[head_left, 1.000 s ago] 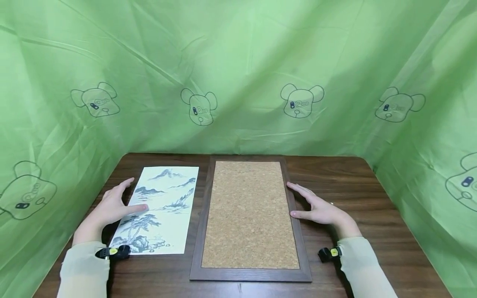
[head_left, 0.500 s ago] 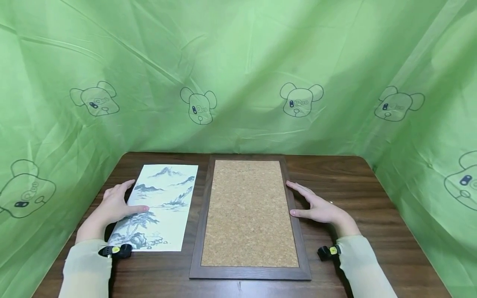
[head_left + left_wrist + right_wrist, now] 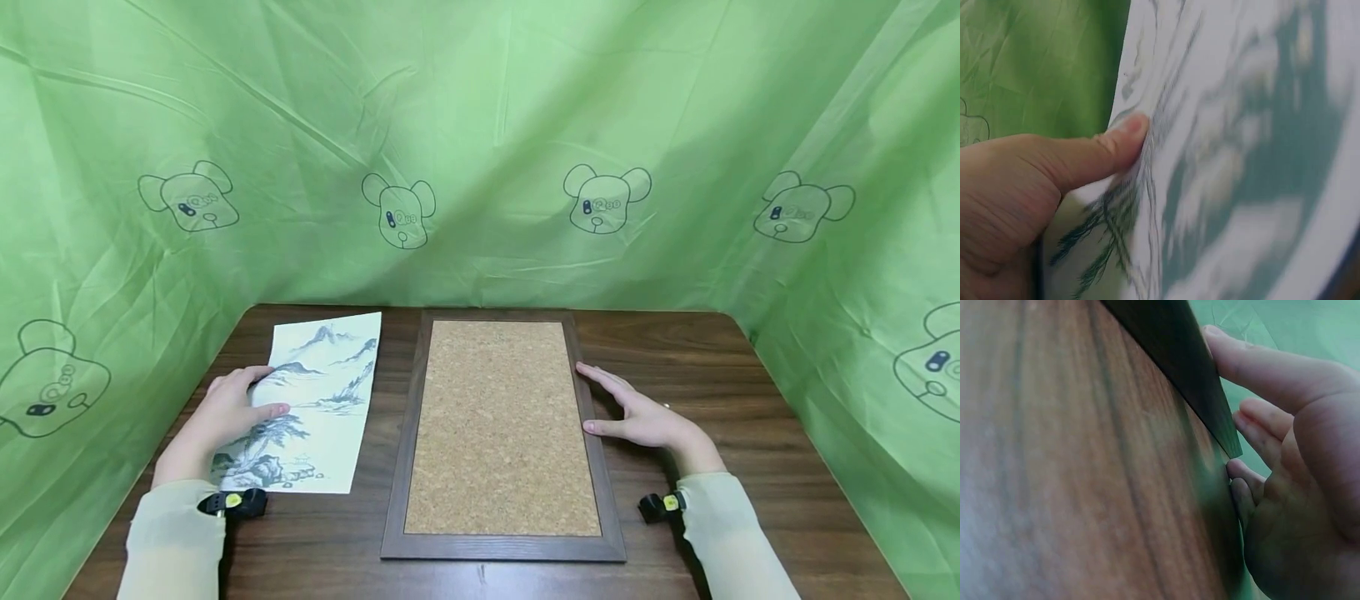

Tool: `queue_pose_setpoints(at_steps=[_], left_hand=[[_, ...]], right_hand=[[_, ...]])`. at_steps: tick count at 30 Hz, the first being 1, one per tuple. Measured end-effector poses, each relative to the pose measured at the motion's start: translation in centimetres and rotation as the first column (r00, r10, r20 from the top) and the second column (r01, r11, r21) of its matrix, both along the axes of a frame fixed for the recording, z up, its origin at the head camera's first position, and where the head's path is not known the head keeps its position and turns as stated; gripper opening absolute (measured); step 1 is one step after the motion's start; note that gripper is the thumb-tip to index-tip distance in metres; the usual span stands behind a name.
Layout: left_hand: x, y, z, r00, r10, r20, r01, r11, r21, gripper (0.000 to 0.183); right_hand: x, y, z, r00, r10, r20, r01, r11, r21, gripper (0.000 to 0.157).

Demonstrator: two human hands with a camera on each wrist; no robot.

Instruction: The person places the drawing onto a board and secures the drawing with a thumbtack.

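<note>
A white paper sheet printed with a blue-grey landscape of mountains and trees is tilted at the left of the table. My left hand pinches its left side, the thumb on the printed face and the other fingers behind it, mostly hidden. Close up in the left wrist view, the thumb presses the curved paper. Beside it lies a dark wooden frame holding a cork panel. My right hand touches the frame's right edge with extended fingers. The frame's dark edge meets the fingertips in the right wrist view.
The dark wood-grain table extends past the frame on the right. Green fabric with bear-head drawings hangs around its back and sides. Each wrist carries a small black camera, such as the left wrist camera.
The paper sheet has risen off the table, shifted up and left in view, and tilted, with my left thumb and fingers closing on it. My right hand and the frame stay in place.
</note>
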State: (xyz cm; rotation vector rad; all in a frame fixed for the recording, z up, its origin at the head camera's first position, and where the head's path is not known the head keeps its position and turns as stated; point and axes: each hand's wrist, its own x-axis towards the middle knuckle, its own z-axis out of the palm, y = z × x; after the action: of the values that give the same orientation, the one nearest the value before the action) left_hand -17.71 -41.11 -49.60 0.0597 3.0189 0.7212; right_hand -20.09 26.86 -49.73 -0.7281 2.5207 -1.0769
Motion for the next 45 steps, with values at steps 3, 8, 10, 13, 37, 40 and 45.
queue_pose_setpoints(at_steps=[3, 8, 10, 13, 37, 40, 45], left_hand=[[0.0, 0.2, 0.4, 1.000, -0.006, -0.013, 0.006, 1.000, 0.009, 0.085], [0.2, 0.4, 1.4, 0.998, 0.019, -0.053, -0.014, 0.996, 0.085, 0.074], [0.3, 0.4, 1.8, 0.997, 0.038, -0.065, -0.029, 0.990, 0.139, 0.073], [0.4, 0.4, 2.3, 0.995, 0.069, -0.074, -0.050, 0.972, 0.228, 0.075], [1.7, 3.5, 7.5, 0.951, 0.247, -0.183, -0.132, 0.866, 0.483, 0.042], [1.9, 4.9, 8.5, 0.945, 0.242, -0.219, -0.080, 0.822, 0.563, 0.042], [1.7, 8.0, 9.6, 0.934, 0.203, -0.294, 0.044, 0.751, 0.659, 0.040]], right_hand=[[0.0, 0.0, 0.0, 1.000, 0.005, 0.000, -0.005, 1.000, -0.010, 0.095], [0.0, 0.0, 0.0, 1.000, 0.015, 0.002, -0.015, 1.000, -0.011, 0.094], [0.0, 0.1, 0.0, 1.000, 0.015, 0.007, -0.015, 1.000, -0.012, 0.094], [0.0, 0.1, 0.1, 1.000, 0.011, 0.016, -0.011, 1.000, -0.012, 0.095], [0.1, 0.3, -0.2, 1.000, 0.003, 0.005, -0.003, 1.000, 0.003, 0.094], [0.0, 0.3, -0.3, 1.000, -0.001, 0.010, 0.001, 1.000, 0.003, 0.094], [-0.2, 0.1, -0.4, 1.000, 0.001, 0.004, -0.001, 1.000, -0.008, 0.095]])
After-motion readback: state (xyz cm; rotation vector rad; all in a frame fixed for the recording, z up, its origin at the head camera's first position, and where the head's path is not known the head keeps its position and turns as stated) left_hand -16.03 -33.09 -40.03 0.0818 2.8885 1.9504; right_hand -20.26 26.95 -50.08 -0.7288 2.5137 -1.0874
